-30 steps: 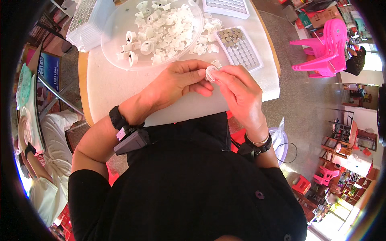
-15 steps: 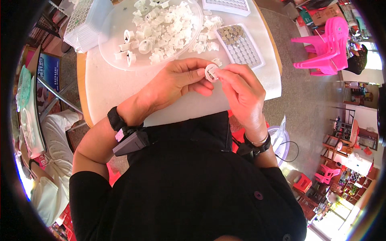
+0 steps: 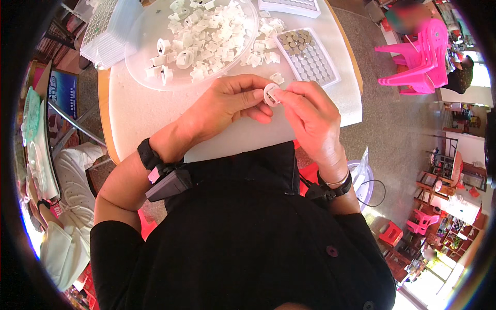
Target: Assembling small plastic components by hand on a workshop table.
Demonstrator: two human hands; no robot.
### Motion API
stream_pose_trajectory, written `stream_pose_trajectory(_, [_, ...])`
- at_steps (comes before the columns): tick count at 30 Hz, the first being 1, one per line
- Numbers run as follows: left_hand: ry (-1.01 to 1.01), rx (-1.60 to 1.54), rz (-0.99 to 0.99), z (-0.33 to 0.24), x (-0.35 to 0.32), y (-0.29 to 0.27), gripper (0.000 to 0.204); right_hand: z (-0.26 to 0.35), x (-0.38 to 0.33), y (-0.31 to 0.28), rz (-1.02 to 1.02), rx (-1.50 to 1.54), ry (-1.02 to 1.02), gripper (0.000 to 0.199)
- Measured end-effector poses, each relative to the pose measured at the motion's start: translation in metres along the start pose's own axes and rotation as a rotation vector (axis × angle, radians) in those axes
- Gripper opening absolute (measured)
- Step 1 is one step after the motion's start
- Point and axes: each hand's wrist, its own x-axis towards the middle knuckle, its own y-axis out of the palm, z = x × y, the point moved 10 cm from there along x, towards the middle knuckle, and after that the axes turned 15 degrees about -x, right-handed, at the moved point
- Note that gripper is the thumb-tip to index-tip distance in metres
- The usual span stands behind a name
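Between both hands is a small round white plastic piece [image 3: 270, 95] with a slot, held just above the table's near part. My left hand [image 3: 235, 101] pinches its left side between thumb and fingers. From the right, my right hand [image 3: 312, 111] presses thumb and forefinger on its other edge; whether a smaller part sits under those fingertips is hidden. Beyond the hands lies a white tray [image 3: 330, 77] of round coin-like cells, some showing brassy faces. A wide translucent round tray [image 3: 137, 70] holds a heap of white plastic pieces [image 3: 212, 39], and more spill beside it.
A stack of clear plastic trays [image 3: 106, 39] stands at the table's [image 3: 155, 113] far left. Another white tray [image 3: 292, 6] lies at the far edge. Pink plastic chairs [image 3: 423, 59] are on the floor to the right; a light purple tub [image 3: 364, 181] stands by my right forearm.
Both hands keep their grip on the white piece, almost unmoved. The view has shifted very slightly.
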Motion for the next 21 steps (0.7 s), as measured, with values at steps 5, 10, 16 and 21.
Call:
stream_pose_trajectory(5, [0.012, 0.005, 0.01, -0.003, -0.001, 0.003, 0.029, 0.006, 0.005, -0.002, -0.03, -0.002, -0.058, 0.033])
stream_pose_trajectory(10, [-0.013, 0.044, -0.006, -0.005, -0.002, 0.005, 0.028, 0.005, 0.005, -0.004, -0.013, -0.058, -0.088, 0.031])
stream_pose_trajectory(16, [-0.016, 0.058, -0.016, -0.005, -0.002, 0.005, 0.029, 0.01, 0.001, 0.002, -0.025, -0.136, -0.134, 0.03])
stream_pose_trajectory(21, [-0.003, 0.008, 0.008, -0.004, -0.002, 0.004, 0.031, 0.011, 0.002, 0.001, -0.045, -0.14, -0.134, 0.029])
